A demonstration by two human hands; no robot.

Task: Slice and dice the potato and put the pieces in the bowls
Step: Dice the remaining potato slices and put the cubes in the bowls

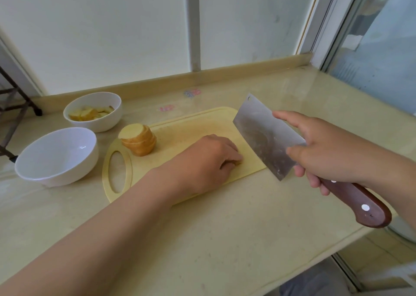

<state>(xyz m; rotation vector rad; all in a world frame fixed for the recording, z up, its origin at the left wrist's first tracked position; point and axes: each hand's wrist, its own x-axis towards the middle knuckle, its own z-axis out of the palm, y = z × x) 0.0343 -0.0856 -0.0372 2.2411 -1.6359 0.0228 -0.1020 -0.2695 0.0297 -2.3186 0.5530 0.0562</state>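
An empty white ceramic bowl (56, 158) sits at nine o'clock of the pale yellow plastic cutting board (180, 133), and a second white bowl of potato pieces (93, 111) at ten. On the board, a sliced brown-skinned potato stack (139, 142) stands at ten o'clock, and the left hand (209, 158) curls its fingers over a small potato piece (238, 161) at centre. At three o'clock the right hand (326, 151) grips the wooden-handled steel cleaver (265, 138).

One wide-angle camera, worn on the person's head, is looking forward and steeply down at the counter (225, 228) from close above. It is centring roughly on the cutting board (180, 129). The left hand (207, 158) is showing over the board and the right hand (324, 149) just right of the board, both large in frame. Beyond the board, the view is taking in the window (247, 25).
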